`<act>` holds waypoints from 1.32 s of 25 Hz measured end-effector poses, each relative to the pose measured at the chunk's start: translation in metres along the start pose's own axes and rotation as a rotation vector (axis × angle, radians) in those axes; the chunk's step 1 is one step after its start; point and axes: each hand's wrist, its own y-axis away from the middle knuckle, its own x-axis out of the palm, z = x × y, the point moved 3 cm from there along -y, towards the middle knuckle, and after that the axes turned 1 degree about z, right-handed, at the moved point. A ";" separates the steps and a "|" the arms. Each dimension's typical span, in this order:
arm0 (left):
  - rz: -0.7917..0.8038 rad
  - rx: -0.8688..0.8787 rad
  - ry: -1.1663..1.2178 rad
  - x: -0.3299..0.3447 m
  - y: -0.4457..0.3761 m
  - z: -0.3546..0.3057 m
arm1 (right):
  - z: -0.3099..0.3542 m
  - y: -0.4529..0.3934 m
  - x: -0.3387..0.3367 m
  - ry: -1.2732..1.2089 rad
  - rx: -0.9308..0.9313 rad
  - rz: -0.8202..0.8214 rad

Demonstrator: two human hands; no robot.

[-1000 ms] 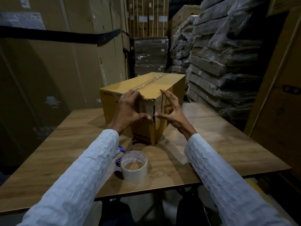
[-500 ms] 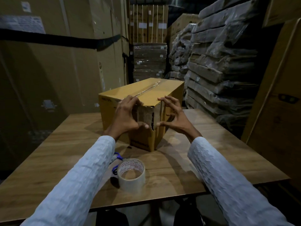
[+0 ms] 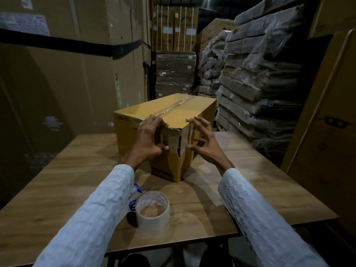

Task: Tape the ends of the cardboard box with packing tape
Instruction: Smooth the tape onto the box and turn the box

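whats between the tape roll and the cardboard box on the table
In the head view, only bare wooden table lies between the tape roll and the cardboard box. The left sleeve passes just to the left of that stretch.

Yellow-brown box [image 3: 179,116], red-lettered whitish tape roll [image 3: 153,211]
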 end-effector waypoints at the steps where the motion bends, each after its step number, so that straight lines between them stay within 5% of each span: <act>1: 0.012 0.014 -0.011 -0.002 0.001 0.000 | 0.001 0.000 0.001 0.010 0.002 -0.007; 6: -0.012 -0.011 -0.053 0.003 0.002 -0.001 | 0.000 -0.002 0.013 0.054 -0.021 -0.121; 14: 0.001 0.020 0.004 -0.003 0.002 -0.001 | 0.004 0.004 0.004 -0.016 0.018 -0.002; 20: -0.096 -0.040 -0.002 0.008 0.002 -0.010 | 0.003 0.001 0.014 -0.033 0.058 -0.123; 28: -0.025 0.007 0.051 0.000 0.002 -0.002 | 0.006 0.003 0.009 -0.120 0.097 -0.067; 33: -0.157 -0.039 0.069 0.008 0.000 -0.008 | 0.008 0.002 0.020 -0.062 0.136 -0.260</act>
